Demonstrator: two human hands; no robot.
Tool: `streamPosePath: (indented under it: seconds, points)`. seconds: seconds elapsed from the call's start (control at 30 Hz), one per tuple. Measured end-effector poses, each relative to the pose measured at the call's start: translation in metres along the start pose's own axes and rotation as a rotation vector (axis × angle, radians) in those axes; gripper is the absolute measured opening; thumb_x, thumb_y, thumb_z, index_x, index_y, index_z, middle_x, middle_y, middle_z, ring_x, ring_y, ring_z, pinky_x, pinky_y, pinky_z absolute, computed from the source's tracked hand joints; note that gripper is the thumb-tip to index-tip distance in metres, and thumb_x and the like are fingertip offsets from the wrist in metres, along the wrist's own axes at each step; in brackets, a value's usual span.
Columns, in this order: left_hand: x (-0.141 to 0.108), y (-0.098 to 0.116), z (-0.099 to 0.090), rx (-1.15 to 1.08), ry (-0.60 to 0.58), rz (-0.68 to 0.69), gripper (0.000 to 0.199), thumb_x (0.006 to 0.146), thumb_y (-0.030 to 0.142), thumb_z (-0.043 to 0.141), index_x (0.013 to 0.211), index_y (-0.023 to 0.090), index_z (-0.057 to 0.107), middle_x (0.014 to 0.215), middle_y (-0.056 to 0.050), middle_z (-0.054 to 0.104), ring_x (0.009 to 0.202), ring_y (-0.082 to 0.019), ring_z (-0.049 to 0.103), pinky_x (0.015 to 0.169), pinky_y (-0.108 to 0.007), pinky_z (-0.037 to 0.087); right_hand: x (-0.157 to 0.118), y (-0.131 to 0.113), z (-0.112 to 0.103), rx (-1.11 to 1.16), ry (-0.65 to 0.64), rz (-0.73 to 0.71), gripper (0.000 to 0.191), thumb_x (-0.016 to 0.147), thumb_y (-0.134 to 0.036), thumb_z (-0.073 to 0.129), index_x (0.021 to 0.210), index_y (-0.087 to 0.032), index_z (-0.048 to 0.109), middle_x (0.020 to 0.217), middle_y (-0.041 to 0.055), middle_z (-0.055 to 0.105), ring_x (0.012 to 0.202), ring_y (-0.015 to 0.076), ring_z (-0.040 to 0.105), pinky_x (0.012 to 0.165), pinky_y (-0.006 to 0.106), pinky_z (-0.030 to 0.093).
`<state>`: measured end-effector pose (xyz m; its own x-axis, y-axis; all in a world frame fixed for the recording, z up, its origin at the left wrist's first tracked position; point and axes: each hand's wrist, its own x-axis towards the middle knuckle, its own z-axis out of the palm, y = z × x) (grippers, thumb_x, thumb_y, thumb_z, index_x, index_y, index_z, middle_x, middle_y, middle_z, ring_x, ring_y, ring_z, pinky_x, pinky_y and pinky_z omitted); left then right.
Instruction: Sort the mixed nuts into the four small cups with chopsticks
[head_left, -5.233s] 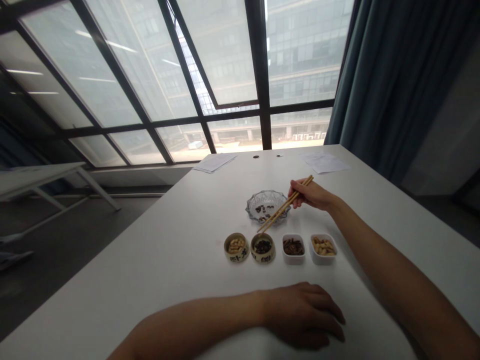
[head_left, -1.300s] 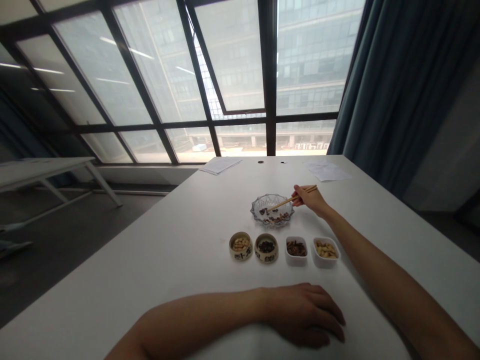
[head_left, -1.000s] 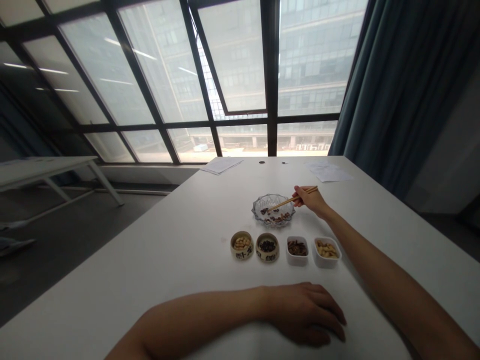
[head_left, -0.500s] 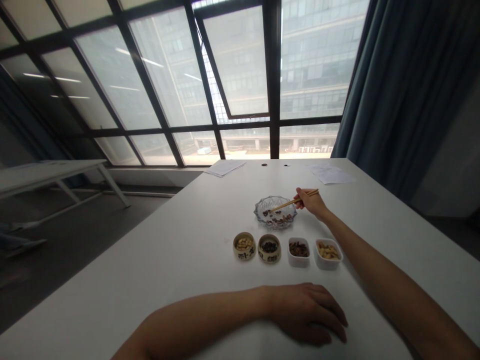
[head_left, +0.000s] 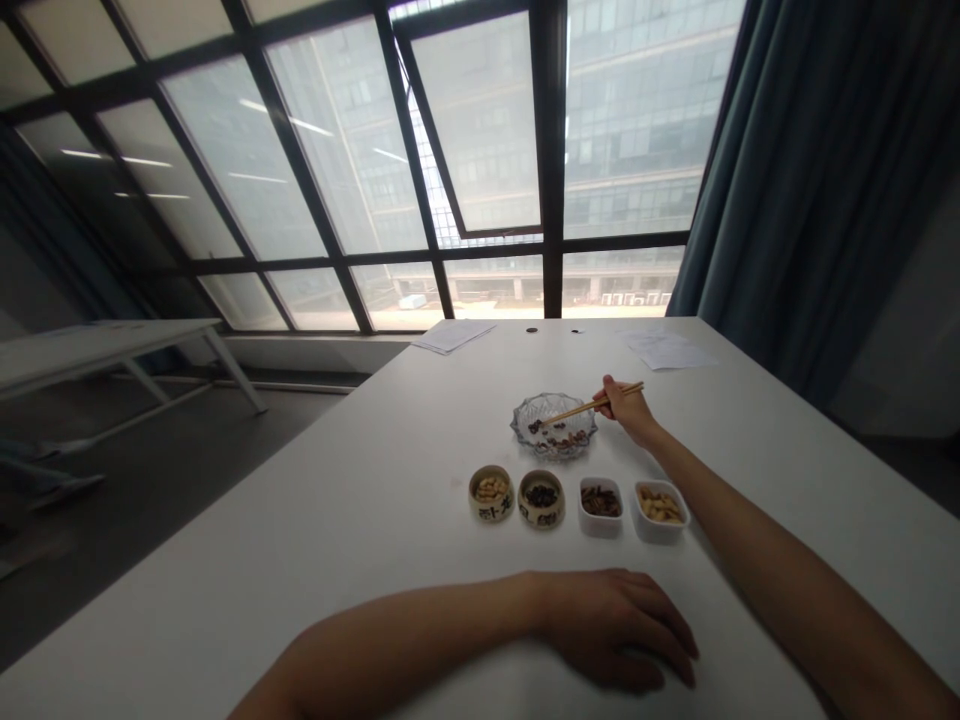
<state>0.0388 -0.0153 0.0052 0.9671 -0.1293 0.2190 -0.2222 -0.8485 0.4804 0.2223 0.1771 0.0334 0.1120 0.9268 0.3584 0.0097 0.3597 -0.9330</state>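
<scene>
My right hand [head_left: 627, 409] is closed around a pair of wooden chopsticks [head_left: 581, 408]. Their tips reach into a clear glass bowl [head_left: 517, 428] with a scalloped rim, close to dark brown pieces [head_left: 535, 426] at its left side. Redder pieces lie along the bowl's near side. My left hand [head_left: 619, 628] lies flat on the table, fingers stretched to the right, holding nothing. Between the hands stand two round beige dishes, one with peanuts [head_left: 491, 489], one with dark pieces [head_left: 541, 496]. Beside them, two white square dishes hold thin brown pieces [head_left: 600, 501] and yellowish pieces [head_left: 660, 505].
The white table [head_left: 360, 500] reaches to the windows. Papers [head_left: 453, 336] lie at its far left and more sheets [head_left: 670, 350] at its far right. A second table [head_left: 97, 350] stands to the left, and a blue curtain [head_left: 787, 190] hangs at right.
The view has shifted slightly, so everything sits a little further right. The chopstick tips stay by the dark pieces in the bowl. My left hand rests in the same place.
</scene>
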Motion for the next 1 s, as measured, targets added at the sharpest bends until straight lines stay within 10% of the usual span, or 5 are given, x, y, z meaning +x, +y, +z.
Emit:
streamPosePath:
  seconds: [0.4,0.73,1.0]
  points:
    - [0.001,-0.002,-0.005,-0.036,-0.043,-0.015,0.044,0.096,0.035,0.050,0.124,0.007,0.069,0.138,-0.014,0.065,0.135,-0.022,0.058,0.128,-0.026,0.027,0.010,0.002,-0.012,0.250,0.076,0.249,0.060,0.094,-0.068,0.063,0.063,-0.016,0.061,0.051,0.0095,0.064,0.037,0.0073,0.042,0.034,0.018,0.032]
    - [0.001,-0.003,-0.005,-0.094,-0.024,-0.019,0.041,0.094,0.034,0.051,0.120,0.009,0.070,0.136,-0.015,0.066,0.135,-0.023,0.059,0.126,-0.028,0.032,-0.002,-0.056,-0.029,0.338,-0.489,0.267,0.053,0.083,-0.062,0.080,0.069,-0.012,0.074,0.054,0.0038,0.061,0.042,0.0065,0.043,0.041,0.020,0.034]
    - [0.002,-0.003,-0.005,-0.122,-0.024,-0.045,0.037,0.093,0.033,0.052,0.118,0.014,0.069,0.136,-0.013,0.066,0.135,-0.022,0.060,0.124,-0.029,0.035,-0.014,-0.076,-0.021,0.123,-0.669,0.298,0.058,0.083,-0.068,0.076,0.074,-0.010,0.074,0.059,0.0107,0.070,0.046,0.0133,0.062,0.044,0.021,0.046]
